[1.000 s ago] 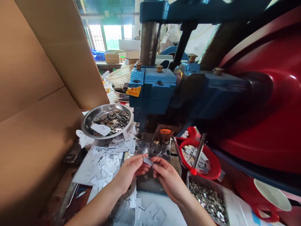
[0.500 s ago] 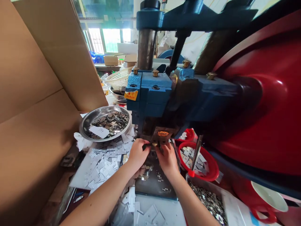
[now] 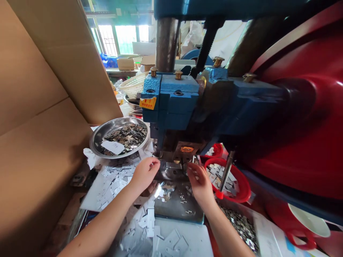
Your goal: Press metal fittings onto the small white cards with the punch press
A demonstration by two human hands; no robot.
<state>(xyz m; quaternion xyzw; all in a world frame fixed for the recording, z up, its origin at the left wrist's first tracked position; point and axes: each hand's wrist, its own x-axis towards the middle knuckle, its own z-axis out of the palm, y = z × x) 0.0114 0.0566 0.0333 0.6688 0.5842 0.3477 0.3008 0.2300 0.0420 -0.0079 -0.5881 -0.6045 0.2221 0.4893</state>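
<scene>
A small grey metal plate [image 3: 173,165] lies on the die under the blue press head [image 3: 171,103]. My left hand [image 3: 144,174] hovers just left of the die, fingers curled together with nothing showing in them. My right hand [image 3: 200,184] is just right of the die, fingers bent and apart, holding nothing. Both hands are off the plate. The steel press bed [image 3: 177,205] in front of them carries a few tiny bits.
A steel bowl [image 3: 97,136] of dark stamped parts stands at the left, beside loose white blanks [image 3: 114,180]. A red bowl [image 3: 242,180] of plates and a tray of small parts [image 3: 238,225] are on the right. Cardboard [image 3: 40,107] walls the left; a red machine housing [image 3: 308,125] fills the right.
Both hands carried the plate up to the die, left it there, and have now drawn apart, left hand to the left and right hand to the right.
</scene>
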